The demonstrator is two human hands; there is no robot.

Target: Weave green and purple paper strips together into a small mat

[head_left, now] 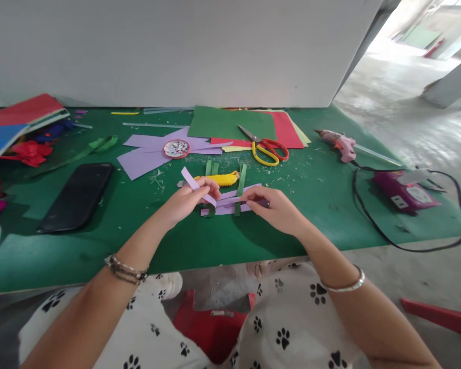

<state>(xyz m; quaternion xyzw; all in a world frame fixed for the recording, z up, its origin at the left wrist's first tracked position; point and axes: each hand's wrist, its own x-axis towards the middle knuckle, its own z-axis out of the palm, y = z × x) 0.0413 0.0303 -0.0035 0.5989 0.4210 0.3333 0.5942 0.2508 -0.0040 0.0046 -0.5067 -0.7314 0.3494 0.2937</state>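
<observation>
Purple paper strips (227, 210) lie crossed with green paper strips (242, 180) near the table's front edge. My left hand (194, 197) is closed on a purple paper strip (189, 177), whose free end sticks up past the thumb. On the other side, my right hand (272, 207) pinches a purple strip between thumb and fingers. Just behind the strips lies a yellow utility knife (225, 179), partly covered by my left hand. How the strips pass over and under each other is partly hidden by my fingers.
Scissors (269, 151) rest by stacked coloured paper (230, 122). A small round dish (176, 148) sits on purple paper. To the left is a black phone (77, 197). At right are a pink glue gun (343, 146), its looping cord, and a purple box (405, 193).
</observation>
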